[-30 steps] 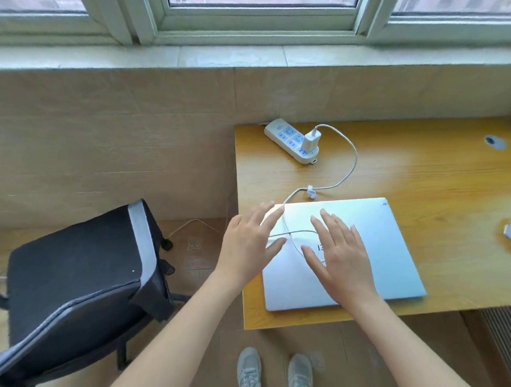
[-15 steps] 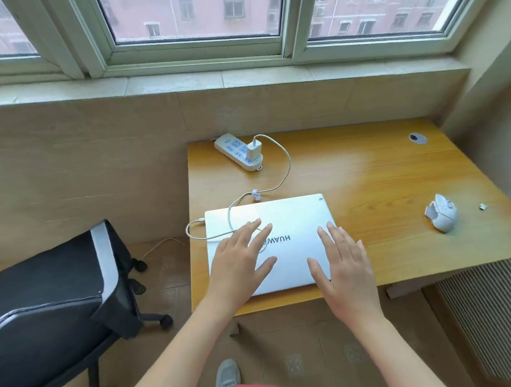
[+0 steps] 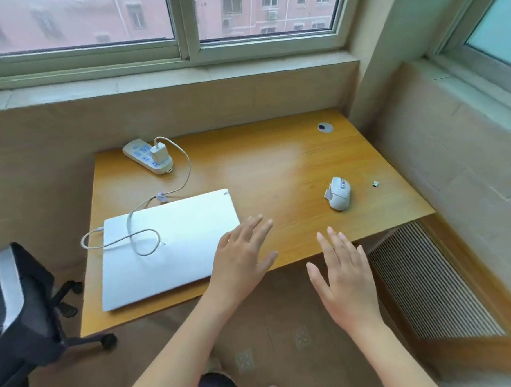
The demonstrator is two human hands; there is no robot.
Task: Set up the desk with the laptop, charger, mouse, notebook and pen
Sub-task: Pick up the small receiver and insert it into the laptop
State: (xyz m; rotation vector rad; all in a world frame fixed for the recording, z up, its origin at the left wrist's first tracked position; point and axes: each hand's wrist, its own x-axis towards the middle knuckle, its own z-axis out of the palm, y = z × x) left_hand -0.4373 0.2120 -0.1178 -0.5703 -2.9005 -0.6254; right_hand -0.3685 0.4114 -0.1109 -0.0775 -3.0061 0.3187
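Cable: we see the thin white charging cable point(image 3: 142, 239) looped loosely over the lid of the closed silver-white laptop point(image 3: 165, 247), running from the small white charger block point(image 3: 158, 153) plugged into the white power strip point(image 3: 148, 158) at the far left of the desk. We judge that lifting the lid now could snag or drag that loop.
Laptop edge: it lies skewed on the orange wooden desk point(image 3: 280, 165), its near corner close to the near edge; we judge a careless push could tip it off.
Left hand: our left hand point(image 3: 240, 258) is flat, fingers spread, holding nothing. It lies over the laptop's right edge and the bare desk; we cannot tell if it touches either.
Right hand: our right hand point(image 3: 345, 278) is likewise spread and empty, hovering at the desk's near edge, partly over the floor.
Mouse: the white computer mouse point(image 3: 339, 193) sits far right, well apart from both hands.
Receiver: a tiny dark object point(image 3: 376, 184) lies just right of it, easy to knock off.
Missing: we see no notebook or pen.
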